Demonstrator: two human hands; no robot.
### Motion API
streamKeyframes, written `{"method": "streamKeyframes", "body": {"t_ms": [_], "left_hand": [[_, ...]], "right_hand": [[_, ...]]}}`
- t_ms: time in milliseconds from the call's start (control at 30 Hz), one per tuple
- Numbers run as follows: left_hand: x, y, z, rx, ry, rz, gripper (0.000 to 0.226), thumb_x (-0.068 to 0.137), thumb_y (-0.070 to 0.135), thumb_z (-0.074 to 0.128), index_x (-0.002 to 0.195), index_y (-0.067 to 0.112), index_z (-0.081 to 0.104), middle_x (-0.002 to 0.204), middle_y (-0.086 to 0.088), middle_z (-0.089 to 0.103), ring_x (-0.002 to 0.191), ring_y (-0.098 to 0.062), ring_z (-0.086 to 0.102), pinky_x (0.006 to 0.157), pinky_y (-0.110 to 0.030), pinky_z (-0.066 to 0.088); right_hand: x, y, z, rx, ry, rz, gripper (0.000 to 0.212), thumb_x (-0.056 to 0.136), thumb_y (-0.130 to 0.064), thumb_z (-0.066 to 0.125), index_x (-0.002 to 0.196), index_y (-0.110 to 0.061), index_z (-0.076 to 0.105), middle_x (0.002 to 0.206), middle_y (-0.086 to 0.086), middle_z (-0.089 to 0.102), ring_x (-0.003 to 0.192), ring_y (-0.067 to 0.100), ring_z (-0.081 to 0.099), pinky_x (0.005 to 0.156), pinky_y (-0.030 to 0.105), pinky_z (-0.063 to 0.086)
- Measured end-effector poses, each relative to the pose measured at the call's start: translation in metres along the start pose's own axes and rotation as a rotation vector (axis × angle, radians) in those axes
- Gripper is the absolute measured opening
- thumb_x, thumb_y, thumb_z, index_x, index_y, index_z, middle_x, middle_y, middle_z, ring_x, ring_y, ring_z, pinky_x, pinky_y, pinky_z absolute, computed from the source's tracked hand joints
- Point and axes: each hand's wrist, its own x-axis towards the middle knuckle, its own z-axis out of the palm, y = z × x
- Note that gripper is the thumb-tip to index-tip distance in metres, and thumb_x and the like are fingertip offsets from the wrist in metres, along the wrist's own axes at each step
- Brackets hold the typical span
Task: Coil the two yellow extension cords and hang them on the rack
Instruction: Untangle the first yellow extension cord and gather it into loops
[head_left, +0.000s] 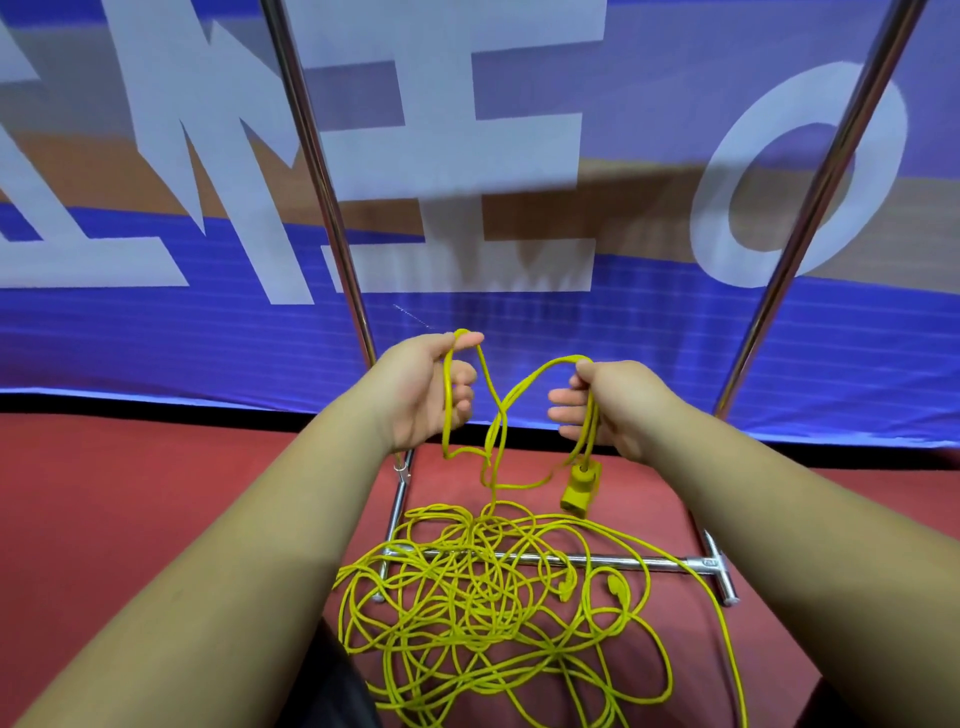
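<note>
A tangled heap of yellow extension cord (488, 603) lies on the red floor over the rack's base bar. My left hand (426, 395) pinches a raised loop of cord between thumb and fingers. My right hand (608, 405) grips a few strands of the same cord, and a yellow socket block (579, 488) dangles just below it. A length of cord sags between the two hands. Two small yellow plugs (613, 587) rest in the heap. The metal rack (571, 560) stands in front of me, its two chrome uprights rising left and right.
A blue banner (519, 338) with large white letters hangs right behind the rack. The rack's right foot (719, 571) juts toward me on the red floor. One cord strand (727, 639) trails off to the lower right.
</note>
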Motion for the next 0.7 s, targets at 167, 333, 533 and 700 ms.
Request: {"method": "streamKeyframes", "body": {"t_ms": [167, 333, 533, 700], "left_hand": [[0.001, -0.021, 0.023, 0.151, -0.127, 0.012, 0.03, 0.101, 0.021, 0.059, 0.127, 0.015, 0.073, 0.093, -0.005, 0.065, 0.085, -0.021, 0.064, 0.091, -0.052, 0.061], [0.01, -0.043, 0.037, 0.505, 0.008, 0.237, 0.014, 0.102, 0.023, 0.065, 0.109, 0.023, 0.077, 0.094, 0.004, 0.078, 0.082, -0.012, 0.068, 0.075, -0.031, 0.05], [0.009, -0.048, 0.05, 0.355, 0.089, 0.168, 0.022, 0.09, 0.016, 0.082, 0.105, 0.003, 0.073, 0.081, -0.008, 0.077, 0.071, -0.018, 0.074, 0.055, -0.022, 0.056], [0.006, -0.041, 0.047, 0.461, -0.048, 0.135, 0.03, 0.085, 0.014, 0.086, 0.107, 0.007, 0.066, 0.087, -0.013, 0.079, 0.078, -0.023, 0.077, 0.069, -0.031, 0.059]], "right_hand": [[-0.008, -0.003, 0.009, -0.073, -0.165, 0.007, 0.032, 0.111, -0.04, 0.044, 0.107, -0.014, 0.062, 0.101, 0.009, 0.081, 0.087, 0.026, 0.08, 0.071, 0.038, 0.058], [-0.012, -0.003, 0.014, -0.048, -0.277, -0.033, 0.045, 0.106, -0.059, 0.047, 0.104, -0.018, 0.065, 0.092, 0.009, 0.07, 0.088, 0.031, 0.077, 0.082, 0.048, 0.062], [-0.015, -0.002, 0.018, -0.073, -0.206, -0.094, 0.037, 0.1, -0.049, 0.062, 0.092, -0.013, 0.068, 0.083, 0.015, 0.067, 0.083, 0.038, 0.072, 0.094, 0.067, 0.057], [-0.013, -0.005, 0.013, -0.105, -0.156, -0.131, 0.031, 0.101, -0.038, 0.064, 0.084, -0.013, 0.071, 0.083, 0.014, 0.069, 0.069, 0.033, 0.069, 0.078, 0.051, 0.062]]}}
